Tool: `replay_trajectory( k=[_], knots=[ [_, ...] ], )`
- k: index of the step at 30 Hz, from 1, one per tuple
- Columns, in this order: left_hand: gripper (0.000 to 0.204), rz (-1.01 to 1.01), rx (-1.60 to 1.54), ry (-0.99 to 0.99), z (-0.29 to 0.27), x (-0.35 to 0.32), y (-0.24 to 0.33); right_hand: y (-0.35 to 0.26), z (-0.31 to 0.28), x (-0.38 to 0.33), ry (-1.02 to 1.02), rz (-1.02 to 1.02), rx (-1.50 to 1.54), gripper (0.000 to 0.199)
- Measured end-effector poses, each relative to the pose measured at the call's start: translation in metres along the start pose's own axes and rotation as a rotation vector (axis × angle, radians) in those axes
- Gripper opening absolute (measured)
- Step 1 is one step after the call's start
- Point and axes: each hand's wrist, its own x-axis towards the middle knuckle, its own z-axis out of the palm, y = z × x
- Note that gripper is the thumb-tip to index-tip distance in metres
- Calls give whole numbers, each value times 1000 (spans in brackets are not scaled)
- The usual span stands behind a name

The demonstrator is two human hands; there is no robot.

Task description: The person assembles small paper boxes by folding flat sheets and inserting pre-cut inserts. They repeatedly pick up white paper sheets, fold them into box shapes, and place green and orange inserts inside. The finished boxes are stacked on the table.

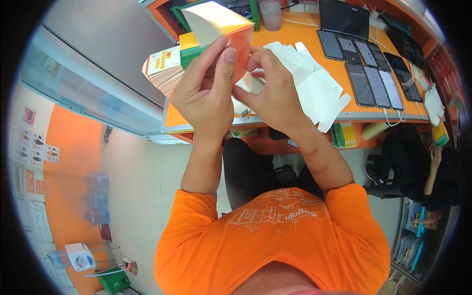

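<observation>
I hold a small orange and white carton (216,22) up over the orange table (295,37). My left hand (204,96) grips its near side, thumb pressed against the orange face. My right hand (275,96) pinches the carton's lower edge at a white flap, fingertips meeting the left thumb. The carton's top face is pale and its right side orange. Just left of my left hand, a stack of flat printed cartons (162,69) sits at the table's edge.
Flat white carton blanks (317,86) lie on the table beside my right hand. Several phones (366,66) lie in rows further right, with cables, a dark laptop (344,17) and a plastic cup (270,12). Another person (435,169) sits at the far right.
</observation>
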Motion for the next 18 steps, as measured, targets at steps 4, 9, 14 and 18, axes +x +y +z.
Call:
replay_trajectory(
  k=[4, 9, 14, 18],
  knots=[
    [43, -96, 139, -313, -15, 3, -20, 17, -1, -1, 129, 326, 605, 26],
    [42, 222, 557, -606, -17, -12, -32, 27, -14, -5, 135, 525, 848, 21],
    [27, 267, 704, -536, -12, -19, -36, 36, -12, -15, 88, 556, 847, 22],
    [17, 100, 570, -477, -17, -22, -46, 27, -17, -12, 135, 563, 721, 22]
  ],
)
